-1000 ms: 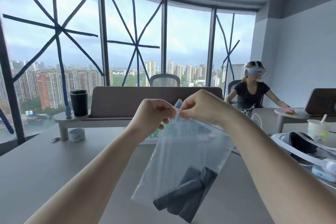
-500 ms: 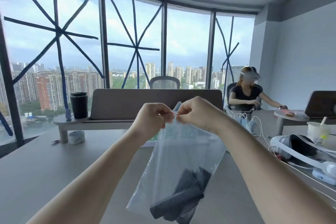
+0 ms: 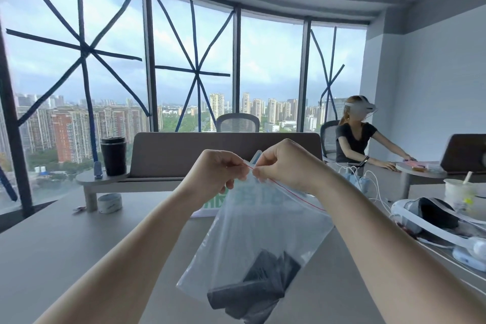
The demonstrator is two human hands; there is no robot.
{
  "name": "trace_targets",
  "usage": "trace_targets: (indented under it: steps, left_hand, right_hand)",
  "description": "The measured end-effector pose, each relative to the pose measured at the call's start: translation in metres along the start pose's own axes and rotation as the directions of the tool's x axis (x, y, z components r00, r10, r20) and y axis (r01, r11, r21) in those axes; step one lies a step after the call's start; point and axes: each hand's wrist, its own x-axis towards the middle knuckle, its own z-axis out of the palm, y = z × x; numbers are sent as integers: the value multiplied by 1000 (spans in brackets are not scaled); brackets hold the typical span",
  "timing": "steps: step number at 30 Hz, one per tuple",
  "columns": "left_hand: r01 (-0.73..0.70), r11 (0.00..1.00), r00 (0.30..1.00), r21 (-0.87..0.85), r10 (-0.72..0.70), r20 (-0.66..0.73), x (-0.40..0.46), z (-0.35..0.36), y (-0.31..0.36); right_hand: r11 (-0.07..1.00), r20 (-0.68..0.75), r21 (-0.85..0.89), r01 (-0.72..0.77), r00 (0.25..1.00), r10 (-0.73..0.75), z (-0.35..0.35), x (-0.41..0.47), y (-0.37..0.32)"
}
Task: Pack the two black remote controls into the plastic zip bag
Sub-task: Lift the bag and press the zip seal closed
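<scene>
A clear plastic zip bag [image 3: 263,234] hangs in the air above the grey table [image 3: 65,244]. Both black remote controls [image 3: 252,289] lie crossed at the bag's bottom. My left hand [image 3: 218,173] pinches the bag's top edge near its left end. My right hand [image 3: 284,163] pinches the same edge right beside it, fingertips almost touching. The red zip line [image 3: 297,194] runs from my fingers down to the right behind my right wrist.
A white headset [image 3: 431,218] with cables lies at the right, with a cup [image 3: 459,192] behind it. A black tumbler [image 3: 113,155] stands on a small shelf at the left, a tape roll [image 3: 110,202] below it. A person sits at the far right.
The bag with the remotes has swung slightly left and lower in view. My two hands stay pinched together on its top edge.
</scene>
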Motion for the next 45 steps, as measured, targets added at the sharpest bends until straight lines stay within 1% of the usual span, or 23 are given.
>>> trace_targets:
  steps: [4, 8, 10, 14, 17, 20, 23, 27, 33, 38, 45]
  left_hand:
    - [-11, 1000, 1000, 0, 11, -12, 0, 0, -1]
    - [-16, 1000, 999, -2, 16, -38, 0, 4, -5]
    - [-16, 1000, 997, 5, 16, -73, 1, 7, -7]
    - [-51, 996, 985, 75, 62, -162, 2, 11, -14]
    - [-78, 992, 966, 100, 100, -240, 1, 12, -17]
    - [-78, 994, 944, 71, 97, -315, 0, 6, -22]
    - [-81, 993, 920, 84, 107, -378, -2, -3, -26]
    - [-60, 996, 887, 64, 83, -455, -3, -19, -31]
    - [-27, 998, 850, 64, 56, -523, -6, -41, -40]
    - [-19, 1000, 826, 6, 19, -563, -8, -57, -48]
    - [-10, 999, 822, -50, -20, -568, -12, -77, -59]
  right_hand:
    - [997, -50, -74, -3, 999, -1, 9, -2, 2]
    - [988, -110, -148, 49, 992, -66, 19, -5, 5]
    - [981, -109, -175, 83, 989, -103, 22, -7, 6]
    - [986, -112, -141, 86, 988, -102, 26, -6, 8]
    - [982, -97, -169, 81, 990, -98, 26, -8, 10]
    - [971, -89, -229, 70, 992, -93, 25, -15, 12]
    - [957, -76, -287, 36, 995, -60, 26, -22, 18]
    - [945, -51, -324, 40, 997, -59, 31, -30, 24]
    - [923, -15, -371, 105, 993, -119, 36, -32, 24]
    - [910, 11, -397, 121, 992, -128, 40, -34, 19]
    - [899, 38, -415, 143, 990, -139, 42, -35, 14]
